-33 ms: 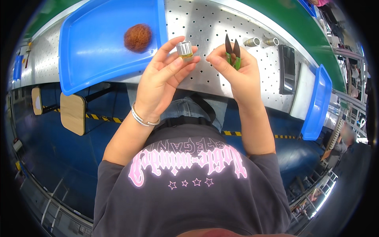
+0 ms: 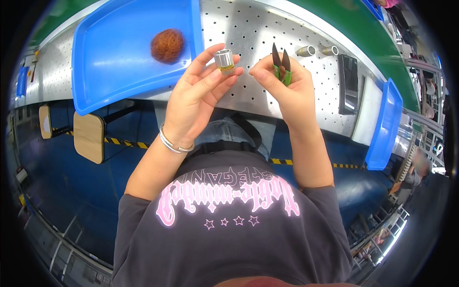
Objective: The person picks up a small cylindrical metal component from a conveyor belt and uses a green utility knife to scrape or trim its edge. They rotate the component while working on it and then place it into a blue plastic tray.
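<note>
**Metal cylinder (image 2: 223,59) and green-handled snips (image 2: 286,62) held over a perforated desk (image 2: 253,33)**

From my remote post, I watch two bare hands working side by side above the desk's near edge. The left hand (image 2: 193,91), palm turned up and fingers loosely curled, holds the short, silvery metal cylinder upright between thumb and fingers, its yellowish band toward the lower end. A silver bracelet (image 2: 173,144) circles that wrist. Just across a narrow gap, the right hand (image 2: 295,88) is closed around the snips, their dark blades pointing away from the wearer and slightly parted. Its thumb and forefinger tips meet beside the left hand; I cannot tell whether anything fine is pinched between them.

To the left, I see a reddish-brown tangle of fibre (image 2: 167,46) lying in a large blue tray (image 2: 110,71). Beyond the right hand, two metal sleeves (image 2: 306,51) lie near each other on the desk. Farther right come a black rectangular item (image 2: 348,86), a white slab (image 2: 364,107) and a smaller blue bin (image 2: 385,124). A wooden-topped stool (image 2: 89,137) stands below the large tray.
</note>
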### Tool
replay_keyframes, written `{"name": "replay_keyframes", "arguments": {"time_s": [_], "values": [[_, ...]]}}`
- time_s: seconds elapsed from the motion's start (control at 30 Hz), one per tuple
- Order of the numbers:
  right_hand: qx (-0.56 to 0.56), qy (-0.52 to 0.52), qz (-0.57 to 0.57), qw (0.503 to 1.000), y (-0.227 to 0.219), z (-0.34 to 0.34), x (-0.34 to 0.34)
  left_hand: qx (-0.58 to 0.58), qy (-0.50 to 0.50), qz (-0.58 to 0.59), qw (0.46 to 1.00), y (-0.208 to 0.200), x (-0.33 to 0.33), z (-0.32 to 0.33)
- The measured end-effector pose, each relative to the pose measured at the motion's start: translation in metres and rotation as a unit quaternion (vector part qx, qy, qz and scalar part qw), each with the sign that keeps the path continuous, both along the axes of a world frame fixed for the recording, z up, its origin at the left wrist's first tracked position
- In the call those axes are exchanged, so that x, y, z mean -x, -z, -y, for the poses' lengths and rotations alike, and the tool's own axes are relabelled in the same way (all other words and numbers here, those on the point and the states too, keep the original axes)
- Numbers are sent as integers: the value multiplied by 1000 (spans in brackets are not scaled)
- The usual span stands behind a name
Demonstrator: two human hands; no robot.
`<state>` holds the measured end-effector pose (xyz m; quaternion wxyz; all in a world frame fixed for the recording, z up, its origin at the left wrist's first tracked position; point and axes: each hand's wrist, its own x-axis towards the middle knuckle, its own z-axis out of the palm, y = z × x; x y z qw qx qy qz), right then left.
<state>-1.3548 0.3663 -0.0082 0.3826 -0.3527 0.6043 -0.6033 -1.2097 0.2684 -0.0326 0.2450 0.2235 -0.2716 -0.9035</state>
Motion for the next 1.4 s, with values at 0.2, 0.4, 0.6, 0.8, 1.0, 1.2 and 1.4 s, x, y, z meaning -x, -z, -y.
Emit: {"name": "replay_keyframes", "arguments": {"time_s": [0.2,0.4,0.6,0.8,1.0,1.2,1.4], "values": [[-12,-3,-9,1000,-1,-4,-3,-14,2,-17,1000,5,-3,2],[-42,-60,-46,996,1,-11,11,31,8,-1,999,4,-3,-1],[-57,-9,-182,982,-22,-1,23,147,49,17,988,0,-1,-6],[-44,-13,-103,994,-18,4,21,161,40,14,986,-4,1,-9],[29,46,-136,989,-30,-6,22,100,34,28,994,-4,-2,-3],[131,58,-195,970,-34,0,20,71,35,22,997,-7,1,-2],[147,76,-248,955,-37,10,20,51,44,11,998,-7,-1,-1]]}}
